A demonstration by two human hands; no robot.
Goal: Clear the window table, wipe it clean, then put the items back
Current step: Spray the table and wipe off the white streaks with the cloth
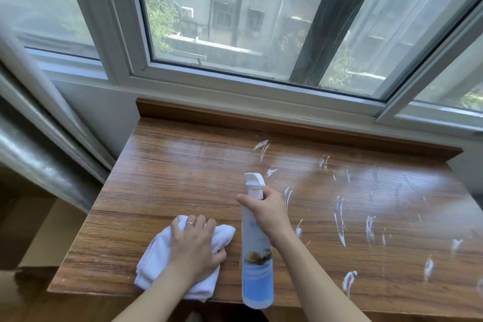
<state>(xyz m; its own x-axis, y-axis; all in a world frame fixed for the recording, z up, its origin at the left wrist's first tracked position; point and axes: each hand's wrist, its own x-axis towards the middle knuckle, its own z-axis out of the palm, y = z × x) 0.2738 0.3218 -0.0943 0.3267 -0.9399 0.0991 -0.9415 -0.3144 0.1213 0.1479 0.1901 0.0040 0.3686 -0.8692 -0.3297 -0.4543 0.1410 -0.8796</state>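
Spray bottle (257, 251): right hand (269, 213) holds its neck, fingers wrapped round; contents not discernible.
Cloth (154, 256): white, on wooden surface (167, 172), left hand (194, 246) fingers curled over it.
Surface: white foam streaks (339, 219) right side.

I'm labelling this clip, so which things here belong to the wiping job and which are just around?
In the job:
white cloth under the left hand
spray bottle gripped by the right hand
wooden table with white foam streaks

Just around:
window
silver duct
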